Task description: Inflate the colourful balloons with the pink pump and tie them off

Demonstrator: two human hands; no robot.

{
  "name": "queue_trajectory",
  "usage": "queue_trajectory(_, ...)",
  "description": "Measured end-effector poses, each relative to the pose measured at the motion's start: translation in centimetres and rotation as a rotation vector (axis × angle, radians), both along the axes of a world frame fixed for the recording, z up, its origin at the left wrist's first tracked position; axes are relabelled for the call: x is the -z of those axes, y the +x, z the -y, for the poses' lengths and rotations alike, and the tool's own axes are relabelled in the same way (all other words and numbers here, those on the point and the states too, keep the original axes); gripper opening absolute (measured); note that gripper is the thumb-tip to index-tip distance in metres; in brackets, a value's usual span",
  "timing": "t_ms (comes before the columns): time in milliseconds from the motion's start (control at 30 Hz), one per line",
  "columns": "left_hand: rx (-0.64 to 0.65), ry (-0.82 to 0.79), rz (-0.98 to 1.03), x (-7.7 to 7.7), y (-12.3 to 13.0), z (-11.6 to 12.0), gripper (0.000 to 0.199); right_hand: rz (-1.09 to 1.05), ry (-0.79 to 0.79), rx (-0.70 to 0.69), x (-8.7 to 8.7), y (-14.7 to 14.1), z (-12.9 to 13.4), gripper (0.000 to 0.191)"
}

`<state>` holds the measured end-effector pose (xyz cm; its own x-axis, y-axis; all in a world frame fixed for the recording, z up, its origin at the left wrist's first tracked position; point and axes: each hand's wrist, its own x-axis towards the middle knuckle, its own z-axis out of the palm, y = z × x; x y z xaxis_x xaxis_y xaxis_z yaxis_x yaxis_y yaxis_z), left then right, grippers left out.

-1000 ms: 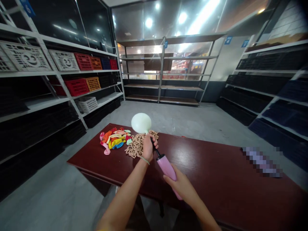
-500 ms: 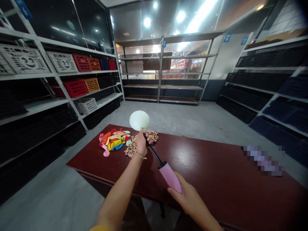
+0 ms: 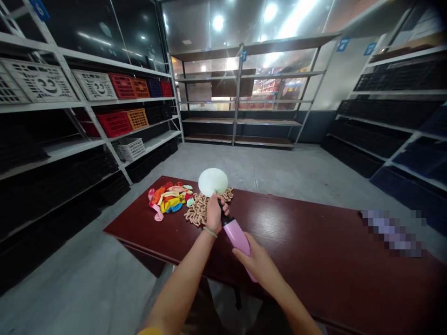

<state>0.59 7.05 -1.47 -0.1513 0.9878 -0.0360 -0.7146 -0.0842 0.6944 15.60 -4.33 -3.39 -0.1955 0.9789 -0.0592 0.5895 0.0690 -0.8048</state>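
A pale, partly inflated balloon (image 3: 213,180) sits at the far end of a pink hand balloon pump (image 3: 237,236). My left hand (image 3: 214,215) is closed around the pump's black end, right at the balloon's neck; its fingers hide the nozzle. Lower and to the right, my right hand (image 3: 260,261) grips the pink barrel. Only a short stretch of the black end shows between barrel and left hand. Behind my left hand lies a heap of tan, curled pieces (image 3: 196,211). Left of it is a pile of limp, mixed-colour balloons (image 3: 169,199).
The dark red table (image 3: 296,242) spans the front, with a blurred purple item (image 3: 391,232) at its right end. Shelving with plastic crates (image 3: 120,86) stands left. A metal rack (image 3: 237,100) is at the back, and dark-loaded shelves (image 3: 387,116) stand right.
The pink barrel has slid up toward my left hand, so the long black rod between them is mostly covered. My right hand moved with it. The view has shifted slightly.
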Motion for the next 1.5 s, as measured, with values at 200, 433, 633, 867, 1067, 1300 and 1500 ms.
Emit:
queue_trajectory(200,-0.036,0.028,0.055,-0.6,-1.9,-2.0,0.023,0.034,-0.071,-0.016,1.2,3.4,3.0,0.059)
queue_trajectory(433,0.125,0.073,0.038,-2.4,1.0,-2.4,0.031,-0.08,-0.015,0.046,0.7,2.6,0.8,0.051)
queue_trajectory(633,0.145,0.06,-0.039,-2.7,3.4,-2.4,0.027,-0.168,-0.026,0.075,-1.5,1.1,-2.8,0.047)
queue_trajectory(867,-0.034,-0.015,-0.028,-3.6,1.8,-6.7,0.023,0.043,0.122,0.086,-1.5,1.8,-3.2,0.049)
queue_trajectory(1067,-0.26,-0.018,0.04,-4.8,-0.4,-8.7,0.02,0.614,0.378,0.079,-4.0,5.5,-5.7,0.04)
queue_trajectory(1300,-0.346,-0.004,0.09,-4.4,2.7,-6.8,0.023,0.818,0.517,0.145,-6.6,3.1,-9.4,0.031)
queue_trajectory(1500,-0.228,-0.008,0.006,-4.4,3.6,-5.8,0.03,0.674,0.387,0.132,-5.1,1.8,-6.9,0.032)
